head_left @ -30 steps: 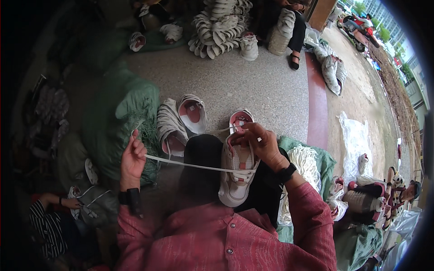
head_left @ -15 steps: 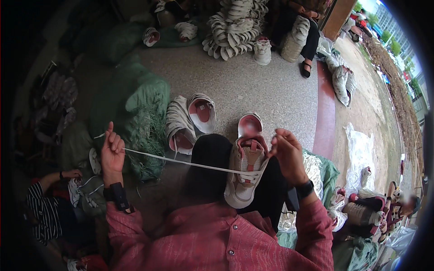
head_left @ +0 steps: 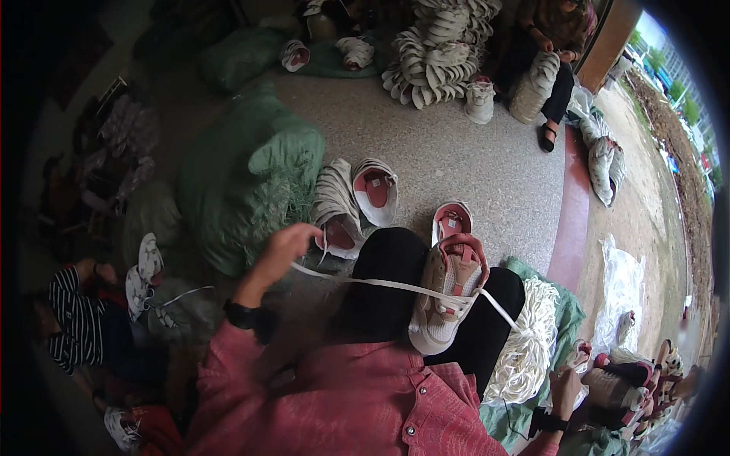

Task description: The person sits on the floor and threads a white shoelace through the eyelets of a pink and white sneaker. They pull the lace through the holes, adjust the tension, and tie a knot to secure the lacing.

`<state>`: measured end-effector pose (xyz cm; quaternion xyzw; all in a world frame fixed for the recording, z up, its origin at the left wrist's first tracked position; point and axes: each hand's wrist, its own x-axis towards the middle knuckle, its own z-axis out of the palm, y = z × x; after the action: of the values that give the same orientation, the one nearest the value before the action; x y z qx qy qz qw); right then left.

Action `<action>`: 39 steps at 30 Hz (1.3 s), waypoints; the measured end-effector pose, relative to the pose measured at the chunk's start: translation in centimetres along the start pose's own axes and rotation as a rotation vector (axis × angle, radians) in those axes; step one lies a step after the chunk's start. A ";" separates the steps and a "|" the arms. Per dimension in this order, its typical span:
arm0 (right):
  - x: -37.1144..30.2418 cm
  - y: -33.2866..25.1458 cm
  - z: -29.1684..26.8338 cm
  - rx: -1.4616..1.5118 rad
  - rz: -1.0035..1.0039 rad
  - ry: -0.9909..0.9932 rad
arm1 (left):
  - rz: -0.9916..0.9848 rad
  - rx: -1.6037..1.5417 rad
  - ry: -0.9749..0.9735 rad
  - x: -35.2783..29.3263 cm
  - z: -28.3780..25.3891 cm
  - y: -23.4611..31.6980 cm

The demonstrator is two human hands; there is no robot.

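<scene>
Shoe [head_left: 449,296] between your left hand [head_left: 285,249] and right hand [head_left: 564,391]
Left pinches its lace [head_left: 365,282]; right, grip unclear, near white bundle [head_left: 525,349].

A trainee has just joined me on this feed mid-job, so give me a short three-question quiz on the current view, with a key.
1. Multiple choice: what lies beside the person's black-trousered right knee?
A) A wooden crate
B) A coiled bundle of flat white laces
C) A blue plastic bucket

2. True or false: the beige-and-white sneaker with a dusty-pink lining points its toe toward the red long-sleeved shirt.

3. Short answer: which of the person's hands is nearer the large, shiny green plastic sack?

Key: 1, B. 2, true. 3, the left hand.
</scene>
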<state>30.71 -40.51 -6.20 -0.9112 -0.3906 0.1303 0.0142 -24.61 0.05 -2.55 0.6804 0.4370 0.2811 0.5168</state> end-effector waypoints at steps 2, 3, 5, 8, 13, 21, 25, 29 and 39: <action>-0.2 -2.3 0.0 0.431 0.027 -0.026 | 0.232 0.156 -0.173 1.3 4.9 1.0; 0.5 -4.7 -0.5 0.886 -0.002 -0.161 | 0.396 0.241 -0.232 2.0 7.1 1.7; 1.3 -10.8 -1.5 1.032 -0.191 -0.180 | 0.554 0.451 -0.302 2.5 10.8 2.9; 1.3 -20.1 -3.5 1.069 -0.301 -0.453 | 0.711 0.643 -0.362 2.5 14.5 4.1; 1.3 -28.0 -4.5 1.004 -0.399 -0.633 | 0.743 0.670 -0.357 2.5 16.9 4.1; 2.1 -27.6 -2.2 0.944 -0.417 -0.482 | 0.816 0.751 -0.354 2.6 17.9 3.3; 2.7 -27.1 -0.7 0.667 -0.514 -0.163 | 0.900 0.864 -0.311 2.8 18.3 3.3; 3.4 -27.0 -0.2 0.625 -0.676 0.017 | 0.846 0.885 -0.347 3.3 18.9 4.0; 3.3 -26.5 0.1 1.007 -0.556 -0.324 | 0.661 0.982 -0.269 2.6 20.5 7.4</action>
<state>14.10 -19.82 -3.68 -0.6245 -0.5019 0.4281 0.4181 -4.07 -7.62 -2.05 0.9686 0.2119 0.1039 0.0786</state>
